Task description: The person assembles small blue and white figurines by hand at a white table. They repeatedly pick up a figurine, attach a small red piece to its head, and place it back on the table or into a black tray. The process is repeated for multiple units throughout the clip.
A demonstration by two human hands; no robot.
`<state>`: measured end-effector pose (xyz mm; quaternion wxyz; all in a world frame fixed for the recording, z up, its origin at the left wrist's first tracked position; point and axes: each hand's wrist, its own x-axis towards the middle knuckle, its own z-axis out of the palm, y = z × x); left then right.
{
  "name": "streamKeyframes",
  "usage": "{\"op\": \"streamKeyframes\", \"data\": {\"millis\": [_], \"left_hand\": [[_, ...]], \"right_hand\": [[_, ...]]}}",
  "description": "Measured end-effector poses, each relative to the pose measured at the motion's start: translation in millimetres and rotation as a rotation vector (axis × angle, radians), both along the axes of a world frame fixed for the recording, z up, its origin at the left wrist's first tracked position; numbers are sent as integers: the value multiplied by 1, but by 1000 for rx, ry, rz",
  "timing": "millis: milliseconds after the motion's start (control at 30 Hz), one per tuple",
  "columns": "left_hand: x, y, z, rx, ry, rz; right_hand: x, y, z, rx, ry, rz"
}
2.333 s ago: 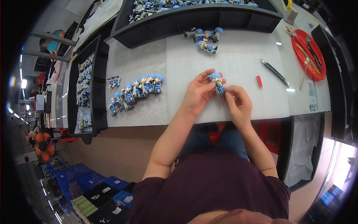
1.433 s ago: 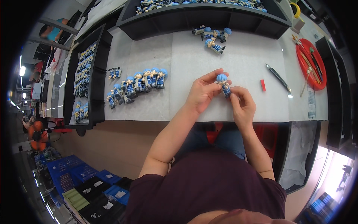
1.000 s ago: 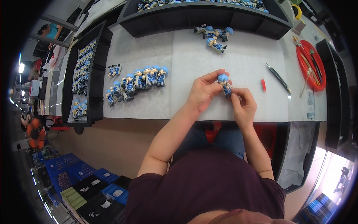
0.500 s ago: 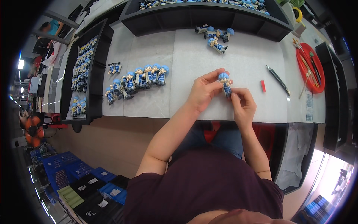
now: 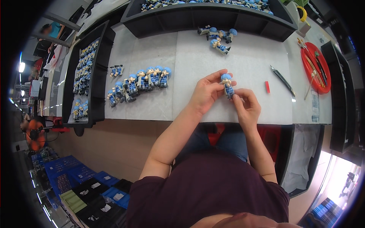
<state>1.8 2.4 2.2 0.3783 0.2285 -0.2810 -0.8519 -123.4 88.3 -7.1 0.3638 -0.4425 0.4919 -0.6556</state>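
Between my two hands a small blue-haired figurine [image 5: 227, 86] is held upright above the table. My left hand [image 5: 205, 91] grips its upper body from the left, thumb across the front and fingers behind. My right hand [image 5: 248, 105] pinches its lower end at the feet with thumb and fingers. Similar figurines lie in a cluster [image 5: 142, 80] to the left on the table. A smaller group of figurines [image 5: 219, 35] lies beyond my hands, near the far black tray.
A black tray [image 5: 209, 23] of figurines runs along the back, another black tray [image 5: 99, 76] stands at left. To the right lie a red cap-like piece [image 5: 267, 87], a craft knife [image 5: 282, 80] and a red plate [image 5: 308, 62] with brushes.
The figurine has turned slightly between my fingers, and its face and front show more now. Both hands keep their hold in nearly the same place.
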Motion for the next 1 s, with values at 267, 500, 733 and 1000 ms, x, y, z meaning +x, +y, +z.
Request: {"op": "streamKeyframes", "data": {"millis": [267,500,733,1000], "left_hand": [[0,-1,-1,8,5,-15],[0,1,1,-61,-6,11],[0,1,0,-54,5,10],[-2,3,3,-51,-43,40]], "right_hand": [[1,1,2,-19,-3,5],[0,0,-2,38,20,-16],[1,-1,-1,51,18,-16],[1,-1,0,34,0,-13]]}}
